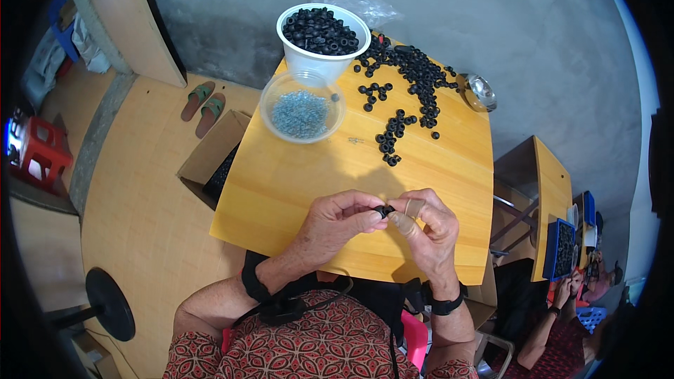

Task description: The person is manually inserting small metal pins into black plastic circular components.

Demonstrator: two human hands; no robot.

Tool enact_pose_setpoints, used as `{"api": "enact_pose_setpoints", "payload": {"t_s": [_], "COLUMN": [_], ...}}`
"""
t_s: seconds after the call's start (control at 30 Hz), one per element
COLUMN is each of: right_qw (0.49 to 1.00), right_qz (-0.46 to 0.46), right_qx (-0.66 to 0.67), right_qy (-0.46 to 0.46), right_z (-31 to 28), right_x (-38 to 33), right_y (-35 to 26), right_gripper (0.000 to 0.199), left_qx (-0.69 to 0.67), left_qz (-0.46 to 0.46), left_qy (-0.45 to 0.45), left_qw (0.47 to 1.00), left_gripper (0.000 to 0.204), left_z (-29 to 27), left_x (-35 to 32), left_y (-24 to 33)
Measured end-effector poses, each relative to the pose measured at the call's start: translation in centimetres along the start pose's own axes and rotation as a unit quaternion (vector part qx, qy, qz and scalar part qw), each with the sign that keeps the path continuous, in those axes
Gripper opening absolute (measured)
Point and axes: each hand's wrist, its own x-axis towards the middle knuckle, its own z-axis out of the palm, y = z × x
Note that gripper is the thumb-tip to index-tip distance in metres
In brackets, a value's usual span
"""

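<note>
Above the near half of the wooden table [281,203], my left hand [333,224] and my right hand [428,228] meet fingertip to fingertip. Between them they pinch a small black round part [382,211], partly covered by the fingers. A tan wrap [414,208] circles one of my right fingers. Farther off, a clear round tub [265,114] holds many small pale-blue metallic pieces [298,114], too small to name. Behind it stands a white bucket [309,62] heaped with black ring-like parts [321,31]. More loose black parts [421,84] are strewn over the table's far right.
A shiny metal bowl [480,92] sits at the far right table corner, near the grey wall. An open cardboard box [200,161] stands left of the table. Green sandals [205,107] lie on the floor. At right, another person [554,323] works by a table with blue trays [562,251].
</note>
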Motion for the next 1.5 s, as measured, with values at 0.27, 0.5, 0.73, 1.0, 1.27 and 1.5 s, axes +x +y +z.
{"api": "enact_pose_setpoints", "payload": {"t_s": [0.27,0.5,0.73,1.0,1.27,1.5], "right_qw": [0.987,0.971,0.950,0.952,0.935,0.923], "right_qz": [-0.108,-0.162,-0.199,-0.169,-0.185,-0.207], "right_qx": [-0.116,-0.176,-0.240,-0.255,-0.301,-0.321], "right_qy": [-0.004,-0.001,0.016,-0.009,-0.035,-0.051], "right_z": [0.7,0.5,0.4,0.0,0.0,-0.6], "right_x": [-0.2,-0.5,-0.4,0.1,1.0,1.3], "right_y": [0.7,1.3,1.0,0.7,0.6,0.9], "right_gripper": [0.024,0.039,0.038,0.041,0.025,0.024], "left_qx": [-0.008,-0.018,0.032,-0.006,0.029,0.045], "left_qz": [-0.006,-0.031,-0.051,-0.045,-0.041,-0.077], "left_qy": [0.001,-0.012,-0.014,0.002,0.036,0.009], "left_qw": [1.000,0.999,0.998,0.999,0.998,0.996], "left_gripper": [0.022,0.021,0.024,0.020,0.020,0.025], "left_z": [-0.6,-0.4,0.0,0.7,0.8,0.5], "left_x": [-0.1,0.3,1.1,1.1,1.3,2.0], "left_y": [-1.2,-1.3,-0.1,-0.5,-0.7,-0.2]}}
